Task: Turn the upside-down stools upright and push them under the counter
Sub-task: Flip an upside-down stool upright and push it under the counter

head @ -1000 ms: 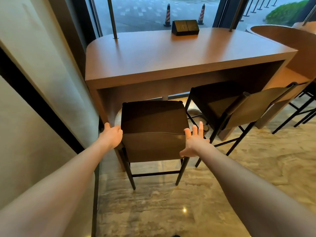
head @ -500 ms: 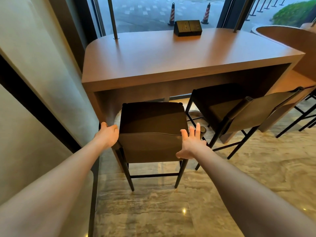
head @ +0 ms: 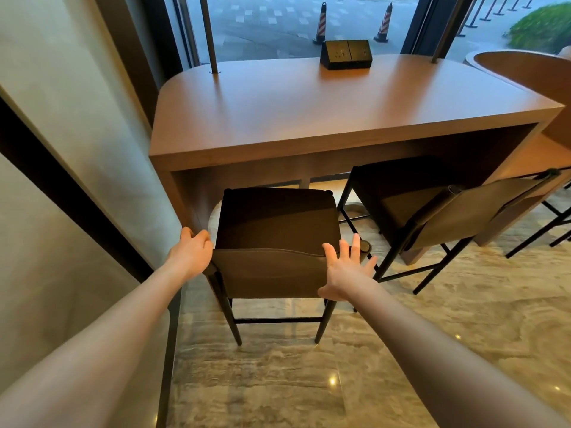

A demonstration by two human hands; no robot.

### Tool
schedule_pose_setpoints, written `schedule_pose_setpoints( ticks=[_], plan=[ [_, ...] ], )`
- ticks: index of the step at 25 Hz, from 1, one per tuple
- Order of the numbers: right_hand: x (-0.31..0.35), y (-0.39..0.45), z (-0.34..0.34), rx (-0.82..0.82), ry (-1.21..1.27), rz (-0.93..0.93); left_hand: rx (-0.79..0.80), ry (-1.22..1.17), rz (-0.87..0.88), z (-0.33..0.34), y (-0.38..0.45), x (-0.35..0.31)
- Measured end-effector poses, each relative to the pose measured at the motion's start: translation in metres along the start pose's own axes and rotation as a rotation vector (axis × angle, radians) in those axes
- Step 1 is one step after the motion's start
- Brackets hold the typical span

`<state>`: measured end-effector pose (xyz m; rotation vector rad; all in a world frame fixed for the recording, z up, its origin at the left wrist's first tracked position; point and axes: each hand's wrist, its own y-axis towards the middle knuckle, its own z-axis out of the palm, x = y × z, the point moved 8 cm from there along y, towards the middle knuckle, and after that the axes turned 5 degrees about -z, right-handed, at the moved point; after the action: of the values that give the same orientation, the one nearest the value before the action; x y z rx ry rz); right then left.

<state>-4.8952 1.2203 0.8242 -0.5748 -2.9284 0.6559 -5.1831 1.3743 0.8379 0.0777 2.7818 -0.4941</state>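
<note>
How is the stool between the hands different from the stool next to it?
The near stool faces straight at the counter; the right stool is turned at an angle. The near stool has the left hand and right hand at its backrest; nobody touches the right stool. The near stool's seat is only partly under the counter; the right stool's sits deeper. Both are dark, upright, with thin black legs.

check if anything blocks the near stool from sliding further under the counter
Nothing visible does. The near stool stands upright, both hands at its backrest, and the floor under the counter ahead looks open. The second stool sits off to its right.
</note>
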Motion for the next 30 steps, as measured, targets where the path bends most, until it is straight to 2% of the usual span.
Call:
schedule_pose_setpoints(
  ticks=[7,11,13,15,17,18,20,22,26,30],
  plan=[
    [0.008,0.005,-0.012,0.012,-0.319,0.087,0.03,0.055,-0.055,0.0,0.001,-0.005],
    [0.011,0.014,-0.018,0.228,-0.381,0.036,0.163,0.103,-0.017,0.001,0.008,-0.002],
    [0.003,0.029,-0.028,0.325,-0.136,-0.001,0.234,0.073,0.009,0.001,0.012,-0.001],
    [-0.009,0.048,-0.047,0.317,0.227,0.042,0.273,-0.028,-0.019,-0.003,0.016,0.001],
    [-0.034,0.062,-0.062,0.217,0.334,0.136,0.327,-0.195,-0.148,-0.006,0.021,0.01],
    [-0.049,0.064,-0.059,0.224,0.341,0.212,0.364,-0.295,-0.23,-0.005,0.022,0.017],
    [-0.067,0.063,-0.037,0.367,0.445,0.346,0.443,-0.454,-0.343,-0.002,0.024,0.028],
    [-0.072,0.061,-0.015,0.48,0.6,0.404,0.517,-0.586,-0.426,0.006,0.025,0.037],
    [-0.08,0.069,-0.005,0.542,1.003,0.552,0.706,-0.809,-0.564,0.025,0.03,0.043],
    [-0.083,0.074,0.021,0.73,1.278,0.69,0.832,-0.914,-0.695,0.042,0.039,0.049]
  ],
)
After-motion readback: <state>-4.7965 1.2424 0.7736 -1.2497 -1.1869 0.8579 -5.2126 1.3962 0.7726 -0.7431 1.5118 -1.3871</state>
